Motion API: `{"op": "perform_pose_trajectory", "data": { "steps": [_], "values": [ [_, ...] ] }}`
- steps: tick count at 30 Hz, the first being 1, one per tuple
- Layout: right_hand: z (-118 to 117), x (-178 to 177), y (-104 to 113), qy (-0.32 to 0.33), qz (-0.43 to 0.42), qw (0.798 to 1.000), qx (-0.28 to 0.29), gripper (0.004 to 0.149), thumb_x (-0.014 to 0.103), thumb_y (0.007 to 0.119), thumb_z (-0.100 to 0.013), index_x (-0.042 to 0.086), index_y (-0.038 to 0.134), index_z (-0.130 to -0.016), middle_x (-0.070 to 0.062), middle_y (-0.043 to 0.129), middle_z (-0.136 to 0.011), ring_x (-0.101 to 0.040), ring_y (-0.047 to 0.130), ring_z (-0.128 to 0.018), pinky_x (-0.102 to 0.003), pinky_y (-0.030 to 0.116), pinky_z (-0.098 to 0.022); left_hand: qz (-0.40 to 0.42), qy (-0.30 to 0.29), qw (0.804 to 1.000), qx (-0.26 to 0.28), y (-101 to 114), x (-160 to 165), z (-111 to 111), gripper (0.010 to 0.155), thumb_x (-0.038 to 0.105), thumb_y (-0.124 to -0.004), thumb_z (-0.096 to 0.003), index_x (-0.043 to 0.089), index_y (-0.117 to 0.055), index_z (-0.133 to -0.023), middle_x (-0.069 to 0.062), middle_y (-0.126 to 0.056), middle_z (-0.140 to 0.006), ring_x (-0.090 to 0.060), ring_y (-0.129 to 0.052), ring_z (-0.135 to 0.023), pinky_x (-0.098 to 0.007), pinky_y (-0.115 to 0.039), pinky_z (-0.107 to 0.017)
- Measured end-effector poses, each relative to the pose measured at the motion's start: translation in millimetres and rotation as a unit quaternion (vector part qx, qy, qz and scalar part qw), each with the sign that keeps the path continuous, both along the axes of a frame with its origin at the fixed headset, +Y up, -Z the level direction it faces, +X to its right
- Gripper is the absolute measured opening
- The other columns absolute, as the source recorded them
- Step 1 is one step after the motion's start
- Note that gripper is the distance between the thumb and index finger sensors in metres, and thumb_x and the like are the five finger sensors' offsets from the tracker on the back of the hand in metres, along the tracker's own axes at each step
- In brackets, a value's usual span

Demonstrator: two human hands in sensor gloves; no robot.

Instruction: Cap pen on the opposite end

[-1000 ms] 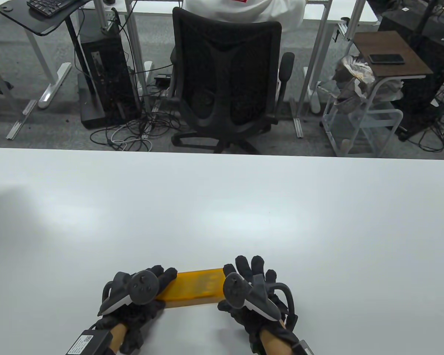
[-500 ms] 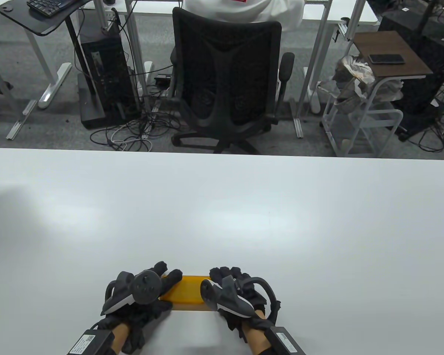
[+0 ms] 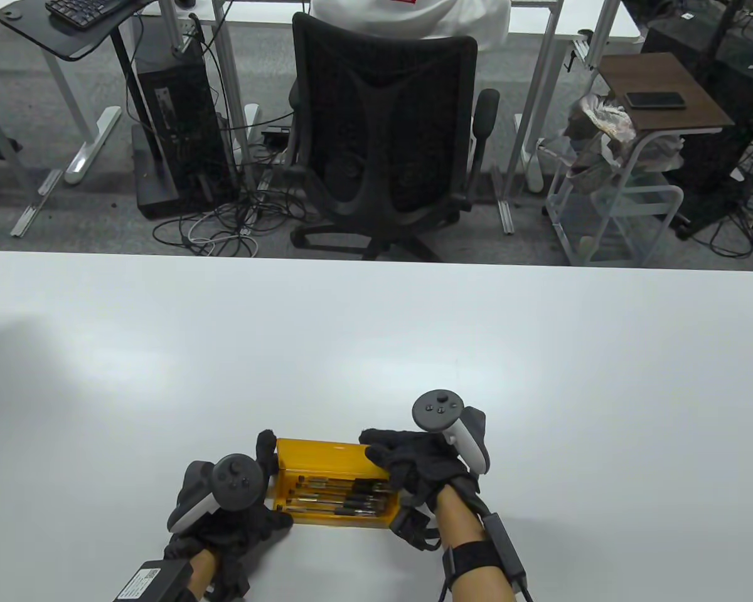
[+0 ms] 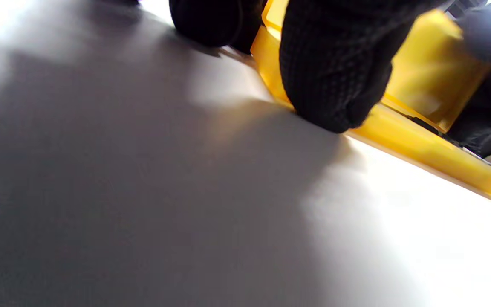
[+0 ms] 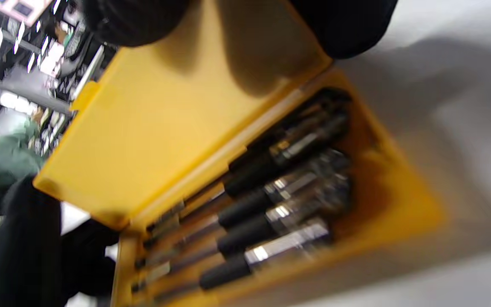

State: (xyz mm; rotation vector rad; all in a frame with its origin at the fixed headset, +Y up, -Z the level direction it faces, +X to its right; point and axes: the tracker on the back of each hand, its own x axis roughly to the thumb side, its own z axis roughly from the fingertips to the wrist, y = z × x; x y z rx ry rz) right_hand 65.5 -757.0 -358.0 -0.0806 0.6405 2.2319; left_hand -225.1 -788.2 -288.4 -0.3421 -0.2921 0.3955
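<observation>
A wide white table point(image 3: 376, 351) is filling the lower part of the table view, its surface throwing back soft patches of light. Near the table's front edge a yellow case point(image 3: 332, 486) is lying open, its lid point(image 3: 320, 454) standing up on the far side. Several pens point(image 3: 342, 495) are lying side by side inside the case, dark grips and shiny barrels showing in the right wrist view point(image 5: 262, 200).

The left hand point(image 3: 226, 508) is resting at the case's left end, its fingers point(image 4: 335, 72) curling around the yellow edge and pressing down to the table. The right hand point(image 3: 423, 464) is sitting at the case's right end, fingers bent over the top of the lid and holding it up; how firmly they are gripping cannot be told.

Beyond the table's far edge, a black office chair point(image 3: 383, 138) is standing on grey carpet point(image 3: 56, 213). Left of the chair a black computer tower point(image 3: 176, 138) is sitting among tangled cables point(image 3: 226, 226). Right of the chair a small brown side table point(image 3: 665, 94) is carrying a phone point(image 3: 656, 99).
</observation>
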Motion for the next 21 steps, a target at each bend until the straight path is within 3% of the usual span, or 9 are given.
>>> {"op": "perform_pose_trajectory", "data": {
  "steps": [2,4,6,8,11,15,17,19,21],
  "values": [
    [-7,-5,-2,-0.011,0.032,0.999,0.018,0.051,0.039,0.069,-0.041,0.037,0.086,-0.090,-0.009,0.093,-0.087,-0.038,0.084,-0.082,-0.049,0.073,-0.057,-0.005,-0.008,1.000,0.001,0,1,1,0.119,0.033,-0.095,-0.0462,0.031,0.011,-0.102,-0.015,-0.042,-0.124,-0.029,-0.059,-0.092,-0.067,-0.030,-0.081],
    [-8,-8,-4,-0.016,0.048,0.998,0.030,0.051,0.039,0.069,-0.041,0.038,0.087,-0.088,-0.008,0.094,-0.084,-0.038,0.085,-0.078,-0.048,0.074,-0.054,-0.019,-0.009,1.000,-0.006,-1,2,0,0.104,0.035,-0.093,-0.0451,0.028,-0.015,-0.113,-0.015,-0.039,-0.124,-0.028,-0.058,-0.091,-0.068,-0.029,-0.080],
    [-7,-10,-2,-0.018,0.062,0.997,0.039,0.051,0.039,0.069,-0.041,0.037,0.087,-0.089,-0.008,0.093,-0.084,-0.039,0.085,-0.078,-0.048,0.074,-0.054,-0.023,-0.009,1.000,-0.007,0,3,-1,0.090,0.037,-0.093,-0.0436,0.025,-0.039,-0.115,-0.014,-0.040,-0.124,-0.027,-0.058,-0.090,-0.069,-0.029,-0.079],
    [-3,-13,3,-0.012,0.103,0.993,0.061,0.052,0.039,0.068,-0.042,0.037,0.084,-0.091,-0.008,0.091,-0.089,-0.039,0.082,-0.083,-0.050,0.072,-0.059,-0.035,-0.003,0.999,0.009,2,7,-1,0.091,0.037,-0.095,-0.0410,0.023,-0.043,-0.114,-0.015,-0.045,-0.122,-0.028,-0.062,-0.089,-0.072,-0.032,-0.077],
    [11,-14,20,-0.013,0.179,0.973,0.145,0.059,0.042,0.070,-0.041,0.034,0.072,-0.100,-0.007,0.079,-0.103,-0.039,0.071,-0.095,-0.054,0.067,-0.065,-0.050,0.001,0.998,0.025,5,10,0,0.091,0.039,-0.096,-0.0395,0.021,-0.045,-0.113,-0.016,-0.049,-0.121,-0.030,-0.065,-0.088,-0.075,-0.036,-0.074],
    [44,-9,50,-0.028,0.214,0.935,0.281,0.060,0.040,0.080,-0.040,0.025,0.074,-0.098,-0.007,0.080,-0.097,-0.037,0.077,-0.087,-0.053,0.070,-0.061,-0.060,0.010,0.998,0.035,6,13,2,0.091,0.040,-0.096,-0.0392,0.020,-0.047,-0.113,-0.017,-0.053,-0.119,-0.032,-0.067,-0.087,-0.075,-0.038,-0.074],
    [56,-16,50,0.028,0.244,0.925,0.291,0.051,0.039,0.084,-0.039,0.025,0.086,-0.089,-0.004,0.093,-0.082,-0.029,0.092,-0.068,-0.048,0.079,-0.052,-0.060,0.012,0.997,0.036,6,13,2,0.091,0.040,-0.097,-0.0391,0.020,-0.048,-0.113,-0.018,-0.054,-0.119,-0.032,-0.067,-0.087,-0.075,-0.038,-0.074],
    [65,-29,37,0.083,0.279,0.917,0.271,0.045,0.038,0.087,-0.038,0.025,0.092,-0.081,-0.003,0.099,-0.073,-0.026,0.096,-0.060,-0.046,0.081,-0.048,-0.053,0.014,0.998,0.031,5,12,2,0.091,0.040,-0.097,-0.0395,0.021,-0.047,-0.113,-0.017,-0.053,-0.119,-0.032,-0.067,-0.088,-0.075,-0.037,-0.074],
    [70,-44,24,0.124,0.350,0.884,0.284,0.045,0.038,0.088,-0.037,0.026,0.093,-0.080,-0.002,0.100,-0.072,-0.026,0.096,-0.061,-0.046,0.082,-0.048,-0.049,0.015,0.998,0.028,5,11,2,0.091,0.040,-0.097,-0.0399,0.021,-0.047,-0.113,-0.017,-0.053,-0.119,-0.032,-0.066,-0.088,-0.075,-0.036,-0.075]
  ]
}}
